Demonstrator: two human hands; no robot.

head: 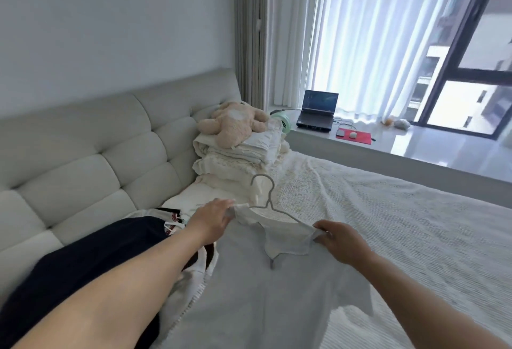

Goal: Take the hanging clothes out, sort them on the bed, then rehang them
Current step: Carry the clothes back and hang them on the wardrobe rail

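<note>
the white shirt [277,293] lay flat on the bed [415,224], still on its wire hanger [270,204]. the left hand [213,222] pinched the shirt's shoulder at the hanger's end, its grip pressed together on the cloth. the right hand [342,242] pinched the other shoulder by the collar, grip closed on fabric. this looked like the sorting step: the shirt being laid out or slipped off the hanger. the next move likely called for easing one shoulder over the hanger's arm. left of the left grip lay a dark garment [83,271] over a striped one. beyond both grips sat a stack of folded bedding [238,160] with a soft toy [235,124] on top, and farther off a laptop [317,110].
</note>
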